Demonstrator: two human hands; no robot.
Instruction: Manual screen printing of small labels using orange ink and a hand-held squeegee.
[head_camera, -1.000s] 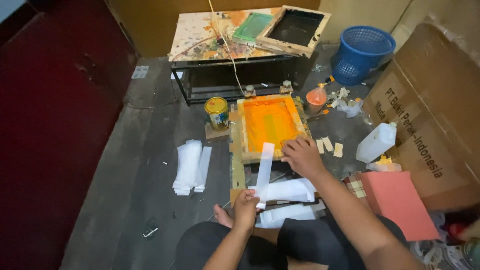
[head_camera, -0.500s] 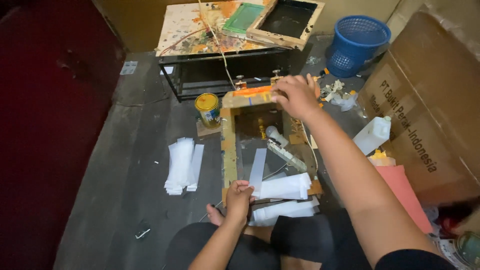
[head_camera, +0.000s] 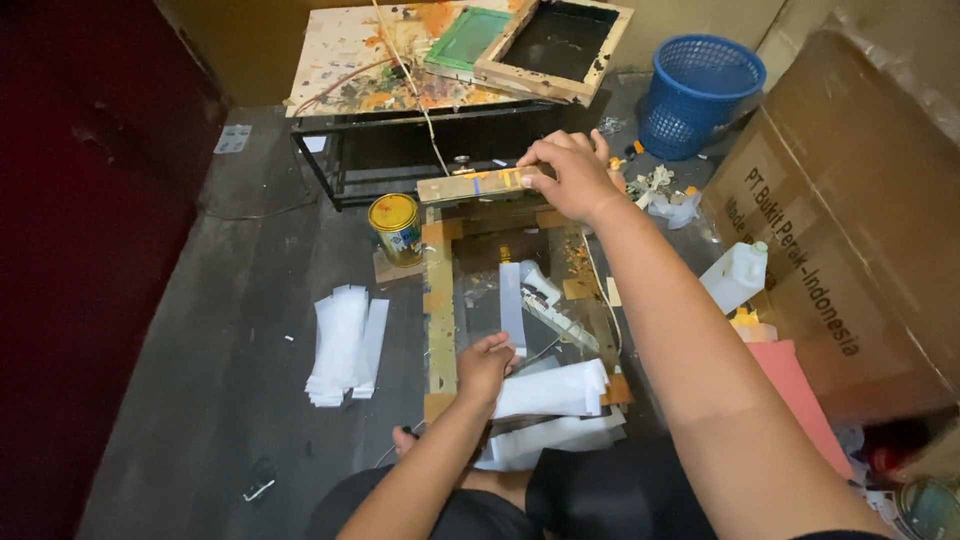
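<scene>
A dark red wall (head_camera: 70, 250) is closing off the left side of the room, and a loose stack of white paper strips (head_camera: 343, 343) is lying flat on the grey concrete floor (head_camera: 230, 400) beside it. Just right of the stack, a round yellow paint tin (head_camera: 396, 227) is standing upright at the corner of a printing base (head_camera: 438, 320), a flat board edged with tan tape and smeared with orange ink.

The person, sitting on the floor, is pressing the left hand (head_camera: 487, 365) down on the near end of a narrow white strip (head_camera: 511, 305) lying lengthwise on the base, the grip low and nearly closed over the paper. More white sheets (head_camera: 555, 390) are piled just to the right of that hand.

Further back, the right hand (head_camera: 568, 175) is pinching the top rail of a wooden screen frame (head_camera: 475, 185), the grip closed on it and the frame tilted up off the base so only its ink-stained edge is showing. Behind it, a low metal-legged counter (head_camera: 380, 70), its top splattered with paint, is carrying two more wooden screens (head_camera: 545, 45).

To the right, a blue plastic basket (head_camera: 700, 95) is sitting near a white plastic jug (head_camera: 735, 275), a pink sheet (head_camera: 800, 395) and a large brown cardboard box (head_camera: 860, 230).
</scene>
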